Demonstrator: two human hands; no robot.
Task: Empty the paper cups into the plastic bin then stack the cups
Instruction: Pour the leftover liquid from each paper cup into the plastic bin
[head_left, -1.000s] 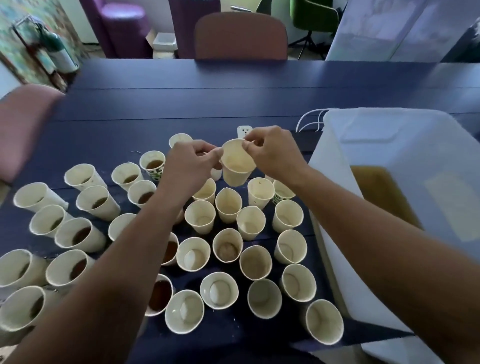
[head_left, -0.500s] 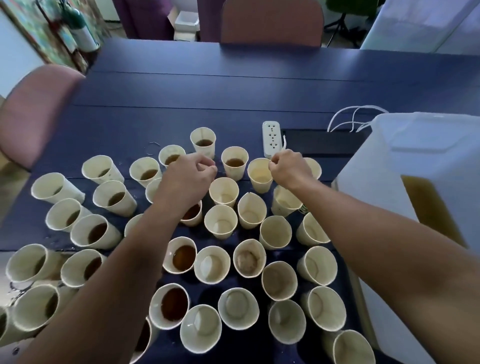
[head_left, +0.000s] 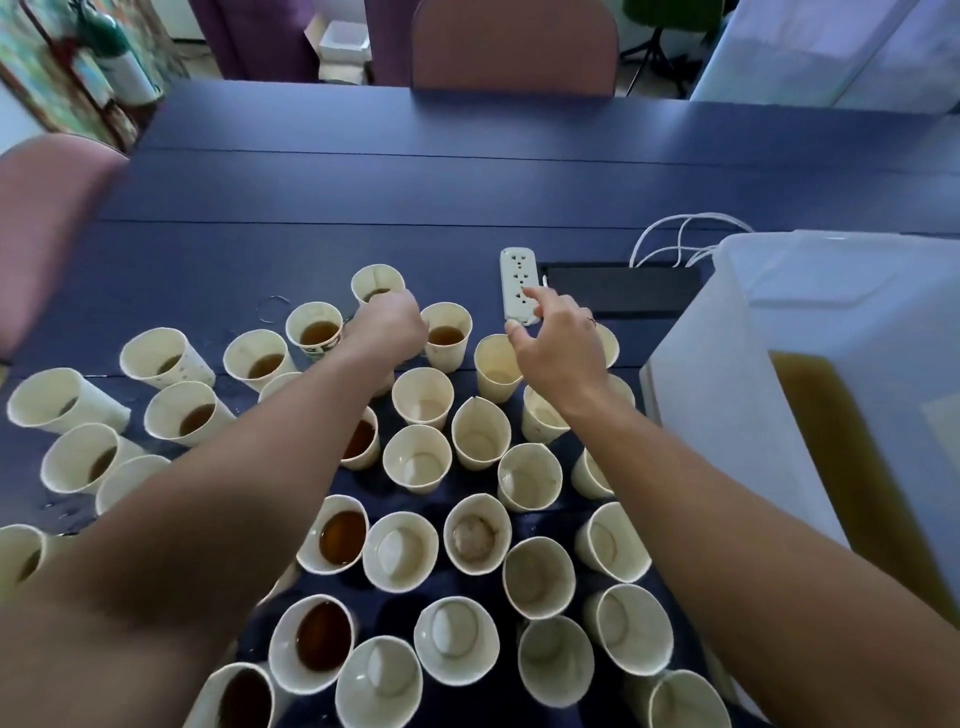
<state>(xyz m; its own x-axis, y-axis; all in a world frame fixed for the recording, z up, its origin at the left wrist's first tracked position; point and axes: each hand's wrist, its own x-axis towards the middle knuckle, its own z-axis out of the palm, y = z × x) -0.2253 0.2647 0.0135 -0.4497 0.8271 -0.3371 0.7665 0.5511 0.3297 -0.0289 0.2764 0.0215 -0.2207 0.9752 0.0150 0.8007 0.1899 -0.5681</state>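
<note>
At the far left a pink chair (head_left: 47, 218) stood against the dark blue counter (head_left: 467, 182). Paper cups (head_left: 415, 457) crowded the near half of the counter: those on the left mostly held brown liquid, such as one near the front (head_left: 319, 642), while those toward the right were empty. The left hand (head_left: 387, 325) reached to the back rows with its fingers curled downward among the cups, beside a far cup of liquid (head_left: 377, 283); whether it gripped anything could not be told. Just right of it stood another filled cup (head_left: 445, 335). The right hand (head_left: 558, 343) hovered above an empty cup (head_left: 496, 366), fingers spread and loose, holding nothing. Behind its fingertips lay a white power strip (head_left: 518, 278). At the right edge sat the translucent plastic bin (head_left: 831, 322), brown liquid pooled inside.
</note>
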